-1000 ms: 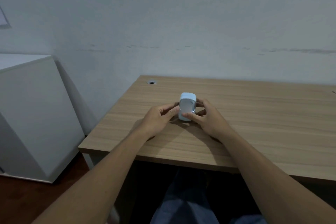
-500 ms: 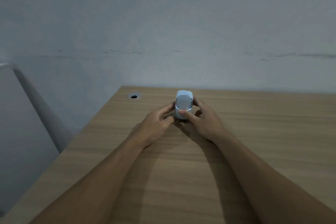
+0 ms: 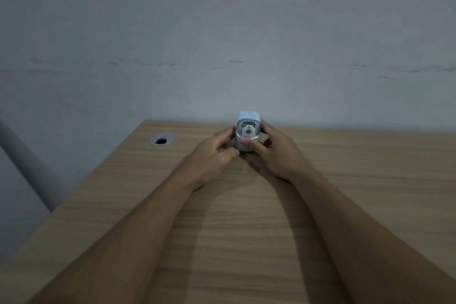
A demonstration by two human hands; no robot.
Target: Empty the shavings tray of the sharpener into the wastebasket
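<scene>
A small light-blue sharpener [image 3: 248, 128] stands upright on the wooden desk [image 3: 246, 217], its front face with a bear picture turned toward me. My left hand [image 3: 212, 155] touches its left side with the fingertips. My right hand [image 3: 274, 153] wraps its right side, thumb pressed on the lower front. The lower part of the sharpener is hidden by my fingers, so the shavings tray cannot be made out. No wastebasket is in view.
A round cable grommet [image 3: 162, 140] is set in the desk at the far left. The desk's left edge [image 3: 81, 187] runs diagonally, with a grey wall [image 3: 222, 32] right behind the desk.
The view moved forward over the desk; the white cabinet at the left left the frame. The sharpener turned so that its bear face shows, and both hands stay on it.
</scene>
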